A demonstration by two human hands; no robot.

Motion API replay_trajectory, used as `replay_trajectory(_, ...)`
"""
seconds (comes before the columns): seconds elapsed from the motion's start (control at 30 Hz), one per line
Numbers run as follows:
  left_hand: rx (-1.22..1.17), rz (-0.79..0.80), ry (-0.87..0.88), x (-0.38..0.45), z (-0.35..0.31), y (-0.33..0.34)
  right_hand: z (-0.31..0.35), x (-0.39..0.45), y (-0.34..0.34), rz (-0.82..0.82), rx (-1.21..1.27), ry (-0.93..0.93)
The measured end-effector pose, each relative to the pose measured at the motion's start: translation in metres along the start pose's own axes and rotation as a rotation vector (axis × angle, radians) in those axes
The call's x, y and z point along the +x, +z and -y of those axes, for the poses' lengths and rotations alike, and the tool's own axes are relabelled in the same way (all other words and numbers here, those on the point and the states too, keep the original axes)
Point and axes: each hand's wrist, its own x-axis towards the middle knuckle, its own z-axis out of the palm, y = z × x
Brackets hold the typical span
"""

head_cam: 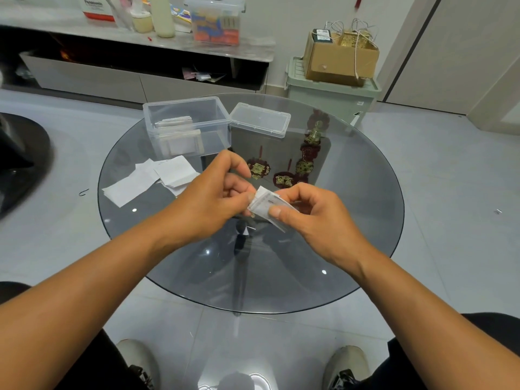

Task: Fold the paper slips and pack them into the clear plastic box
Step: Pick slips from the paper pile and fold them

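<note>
Loose white paper slips [146,180] lie fanned on the left of the round smoked-glass table [351,235], just in front of the clear rectangular plastic box [187,125], which already holds folded slips; its clear lid [260,119] sits beside it. At centre, the left hand [208,198] pinches one edge of a small white slip [266,206], fingers curled. The right hand [312,215] grips the other end, thumb pressed on top. Risk, as I read it: the slip is held in mid-air, so the crease could run crooked, or a slack pinch could let it spring open or drop.
</note>
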Motion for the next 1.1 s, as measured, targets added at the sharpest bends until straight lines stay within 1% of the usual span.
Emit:
replay_trajectory(0.13,-0.031,0.046,-0.041,0.0,0.001,0.005,0.002,-0.004,-0.002,-0.037,-0.005,-0.054)
replay_trajectory(0.2,-0.047,0.069,-0.063,0.0,0.0,0.003,0.002,-0.005,-0.004,-0.042,-0.068,-0.104)
replay_trajectory(0.23,-0.046,0.093,-0.057,-0.001,-0.001,0.003,0.001,-0.006,-0.005,-0.037,-0.141,-0.138)
replay_trajectory(0.3,0.034,0.121,-0.01,-0.002,-0.001,0.001,-0.001,-0.006,-0.006,0.006,-0.384,-0.229)
replay_trajectory(0.33,0.116,0.095,0.01,-0.002,-0.001,-0.001,-0.002,-0.005,-0.005,0.049,-0.526,-0.267)
replay_trajectory(0.4,0.333,-0.056,0.035,-0.001,0.001,-0.01,-0.002,-0.002,-0.001,0.132,-0.757,-0.281)
replay_trajectory(0.47,0.577,-0.223,0.013,0.003,0.003,-0.028,-0.001,-0.001,0.002,0.156,-0.855,-0.259)
replay_trajectory(0.53,0.796,-0.283,-0.106,0.006,0.006,-0.049,0.002,-0.001,0.003,0.122,-0.86,-0.242)
replay_trajectory(0.6,0.944,-0.249,-0.286,0.006,0.01,-0.064,0.004,0.0,0.003,0.118,-0.872,-0.208)
replay_trajectory(0.63,0.969,-0.218,-0.355,0.005,0.012,-0.068,0.005,0.001,0.003,0.135,-0.897,-0.187)
replay_trajectory(0.7,0.965,-0.15,-0.415,0.004,0.014,-0.069,0.005,0.003,0.004,0.149,-0.913,-0.164)
replay_trajectory(0.83,0.953,-0.083,-0.387,0.004,0.015,-0.064,0.004,0.004,0.007,0.097,-0.803,-0.162)
replay_trajectory(0.97,0.954,-0.01,-0.301,0.003,0.01,-0.057,0.001,0.002,0.009,0.064,-0.596,-0.134)
replay_trajectory(1.1,0.795,0.083,-0.201,-0.001,0.007,-0.044,-0.002,0.002,0.011,-0.008,-0.375,-0.069)
